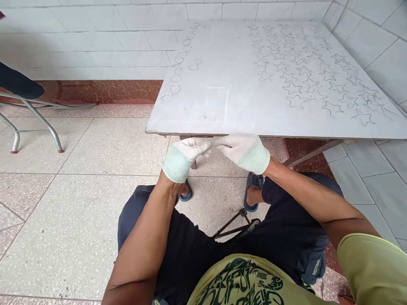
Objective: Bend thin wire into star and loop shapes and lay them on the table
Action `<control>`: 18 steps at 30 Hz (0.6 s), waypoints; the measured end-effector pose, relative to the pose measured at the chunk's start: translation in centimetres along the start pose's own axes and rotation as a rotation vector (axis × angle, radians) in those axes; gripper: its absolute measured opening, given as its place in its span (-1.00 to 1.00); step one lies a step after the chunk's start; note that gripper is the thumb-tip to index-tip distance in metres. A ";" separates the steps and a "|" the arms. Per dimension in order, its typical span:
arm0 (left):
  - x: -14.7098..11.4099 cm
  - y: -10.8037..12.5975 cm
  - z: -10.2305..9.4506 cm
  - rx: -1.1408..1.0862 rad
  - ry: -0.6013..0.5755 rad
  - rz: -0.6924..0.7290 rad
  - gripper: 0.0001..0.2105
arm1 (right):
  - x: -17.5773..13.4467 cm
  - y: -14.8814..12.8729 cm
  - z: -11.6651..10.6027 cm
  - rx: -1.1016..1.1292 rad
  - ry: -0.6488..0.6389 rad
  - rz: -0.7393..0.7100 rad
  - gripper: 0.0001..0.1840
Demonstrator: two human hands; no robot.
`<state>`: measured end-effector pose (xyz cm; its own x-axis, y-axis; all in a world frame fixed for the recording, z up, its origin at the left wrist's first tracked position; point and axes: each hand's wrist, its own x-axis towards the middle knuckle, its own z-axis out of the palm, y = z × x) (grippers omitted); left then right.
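My left hand [187, 156], in a white glove with a pale green cuff, is just off the table's front edge. Its thumb and fingers are pinched on a thin bent wire [206, 138], a small part of which rises above the fingertips. Close beside it on the right, my right hand [243, 148] wears a matching glove. Those fingertips are also pinched together, pointing at the left ones across a narrow gap. Whatever they grip is too fine to make out. Both hands are level with the edge of the white tabletop [235, 114].
Many star-shaped wires [297, 101] lie on the table's right half. Several round wire loops with tails [176, 78] run along the left edge. A metal-legged stool [47, 125] stands at the left, with part of a dark-clothed person. Tiled walls [127, 38] border the table.
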<state>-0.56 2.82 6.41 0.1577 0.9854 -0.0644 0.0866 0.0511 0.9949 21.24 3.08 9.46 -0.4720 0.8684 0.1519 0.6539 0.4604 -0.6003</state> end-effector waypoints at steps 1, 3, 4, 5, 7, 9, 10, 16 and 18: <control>-0.1 0.3 0.0 0.000 -0.006 -0.011 -0.68 | 0.0 0.1 0.0 -0.023 -0.011 -0.026 -0.62; -0.4 0.9 0.1 0.023 -0.027 -0.032 -0.68 | 0.1 0.4 -0.2 -0.084 -0.048 -0.083 -0.63; -0.6 1.2 0.1 0.046 -0.037 -0.039 -0.68 | 0.1 0.5 -0.3 -0.112 -0.066 -0.109 -0.64; -0.7 1.4 0.2 0.071 -0.042 -0.047 -0.68 | 0.2 0.5 -0.4 -0.134 -0.080 -0.134 -0.63; -0.8 1.8 0.3 0.099 -0.031 -0.058 -0.68 | 0.2 0.6 -0.7 -0.154 -0.095 -0.180 -0.63; -0.9 1.8 0.4 0.105 -0.023 -0.072 -0.67 | 0.3 0.6 -1.0 -0.146 -0.117 -0.218 -0.63; -0.8 1.8 0.5 0.106 -0.026 -0.078 -0.66 | 0.3 0.6 -1.1 -0.137 -0.135 -0.230 -0.64; -0.5 1.1 0.4 0.041 -0.023 -0.011 -0.69 | 0.5 1.2 -0.8 -0.089 -0.090 -0.142 -0.65; -0.5 1.2 0.2 0.000 -0.030 0.003 -0.69 | 0.6 1.4 -0.5 -0.054 -0.071 -0.136 -0.64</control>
<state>-0.38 2.39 7.62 0.1876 0.9802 -0.0638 0.0860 0.0483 0.9951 22.14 4.36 9.13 -0.5978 0.7830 0.1720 0.6111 0.5839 -0.5344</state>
